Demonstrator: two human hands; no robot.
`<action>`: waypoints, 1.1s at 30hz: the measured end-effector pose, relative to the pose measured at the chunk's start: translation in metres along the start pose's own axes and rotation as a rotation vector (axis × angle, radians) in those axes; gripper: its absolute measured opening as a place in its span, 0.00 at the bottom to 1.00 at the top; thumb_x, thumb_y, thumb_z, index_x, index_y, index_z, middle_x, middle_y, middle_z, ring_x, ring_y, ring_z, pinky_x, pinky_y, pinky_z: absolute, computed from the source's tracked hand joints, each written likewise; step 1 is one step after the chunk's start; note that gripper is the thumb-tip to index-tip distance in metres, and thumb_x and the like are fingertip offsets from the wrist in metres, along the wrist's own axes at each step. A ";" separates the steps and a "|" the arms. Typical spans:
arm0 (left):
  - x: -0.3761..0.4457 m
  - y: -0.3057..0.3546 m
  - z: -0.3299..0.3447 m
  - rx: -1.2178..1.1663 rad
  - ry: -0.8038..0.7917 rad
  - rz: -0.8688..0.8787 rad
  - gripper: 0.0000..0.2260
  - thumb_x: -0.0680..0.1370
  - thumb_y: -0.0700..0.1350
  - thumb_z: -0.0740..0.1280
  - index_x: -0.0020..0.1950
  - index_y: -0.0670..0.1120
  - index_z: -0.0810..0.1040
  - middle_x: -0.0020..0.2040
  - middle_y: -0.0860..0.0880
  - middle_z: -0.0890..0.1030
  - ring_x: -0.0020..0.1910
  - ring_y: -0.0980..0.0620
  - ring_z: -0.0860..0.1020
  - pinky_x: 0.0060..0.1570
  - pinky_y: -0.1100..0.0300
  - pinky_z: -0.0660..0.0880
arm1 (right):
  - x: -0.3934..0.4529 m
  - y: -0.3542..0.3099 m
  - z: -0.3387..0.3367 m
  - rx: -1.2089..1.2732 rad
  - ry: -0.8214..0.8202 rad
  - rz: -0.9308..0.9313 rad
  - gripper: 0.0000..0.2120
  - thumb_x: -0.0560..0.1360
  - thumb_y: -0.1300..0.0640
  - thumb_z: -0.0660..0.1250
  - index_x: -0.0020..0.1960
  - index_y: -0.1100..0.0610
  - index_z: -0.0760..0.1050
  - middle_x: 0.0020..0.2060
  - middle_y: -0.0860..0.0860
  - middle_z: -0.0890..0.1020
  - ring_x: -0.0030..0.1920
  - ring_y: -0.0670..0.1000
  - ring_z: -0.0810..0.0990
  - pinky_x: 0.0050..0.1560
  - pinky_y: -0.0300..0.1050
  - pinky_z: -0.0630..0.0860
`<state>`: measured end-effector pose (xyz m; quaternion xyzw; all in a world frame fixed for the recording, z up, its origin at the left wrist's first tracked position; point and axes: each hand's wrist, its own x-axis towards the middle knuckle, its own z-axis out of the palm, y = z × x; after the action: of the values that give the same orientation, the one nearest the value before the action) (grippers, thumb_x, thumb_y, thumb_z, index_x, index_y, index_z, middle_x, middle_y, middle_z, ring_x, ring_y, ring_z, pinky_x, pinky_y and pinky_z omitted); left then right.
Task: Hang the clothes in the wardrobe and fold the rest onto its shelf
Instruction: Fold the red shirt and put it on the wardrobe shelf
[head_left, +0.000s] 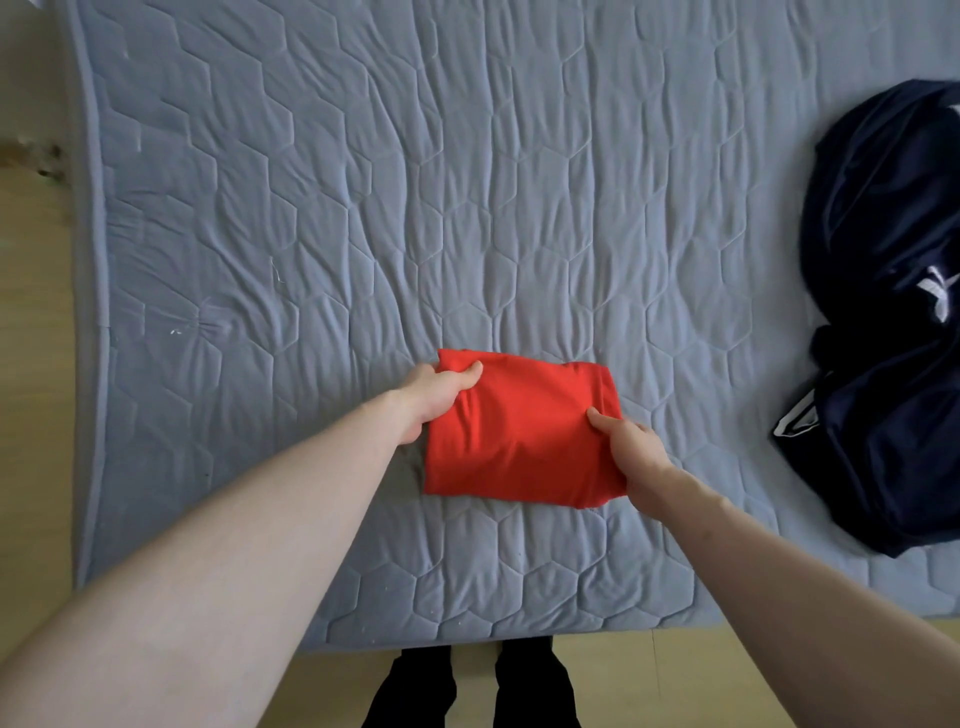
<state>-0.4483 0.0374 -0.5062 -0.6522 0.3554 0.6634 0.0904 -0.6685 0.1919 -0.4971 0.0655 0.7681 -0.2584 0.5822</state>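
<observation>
A red garment (519, 431), folded into a small rectangle, lies on the grey-blue quilted mattress (363, 208) near its front edge. My left hand (434, 397) grips its left side, thumb on top and fingers tucked under the cloth. My right hand (631, 449) pinches the right side, thumb on top. A dark navy garment (888, 332) with white markings lies crumpled at the mattress's right edge, apart from both hands. The wardrobe is out of sight.
The mattress fills most of the view; its left edge (91, 312) and front edge (467, 639) border a pale wooden floor (31, 415). My legs in dark trousers (467, 691) stand at the front edge.
</observation>
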 end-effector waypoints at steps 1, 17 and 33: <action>-0.001 -0.002 -0.001 -0.042 -0.012 -0.014 0.31 0.75 0.63 0.74 0.69 0.43 0.77 0.59 0.47 0.85 0.57 0.47 0.84 0.66 0.48 0.77 | 0.000 -0.003 0.000 0.007 -0.013 0.018 0.10 0.76 0.47 0.74 0.52 0.51 0.79 0.45 0.48 0.85 0.47 0.50 0.85 0.47 0.46 0.80; -0.039 -0.058 0.015 -0.016 0.293 0.072 0.12 0.83 0.54 0.64 0.60 0.50 0.82 0.53 0.50 0.85 0.55 0.47 0.83 0.62 0.52 0.77 | -0.032 0.007 0.026 -0.270 -0.117 -0.302 0.26 0.82 0.50 0.67 0.79 0.45 0.66 0.68 0.49 0.78 0.65 0.48 0.78 0.71 0.47 0.72; -0.331 -0.057 -0.041 -0.179 0.217 0.431 0.30 0.76 0.53 0.71 0.75 0.61 0.61 0.67 0.57 0.79 0.62 0.60 0.80 0.65 0.55 0.74 | -0.274 0.004 0.010 -0.147 -0.113 -0.447 0.20 0.82 0.47 0.67 0.74 0.42 0.73 0.64 0.39 0.81 0.59 0.33 0.80 0.57 0.30 0.74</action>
<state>-0.3380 0.1691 -0.2144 -0.6341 0.4339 0.6223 -0.1499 -0.5718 0.2455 -0.2458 -0.1631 0.7465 -0.3275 0.5558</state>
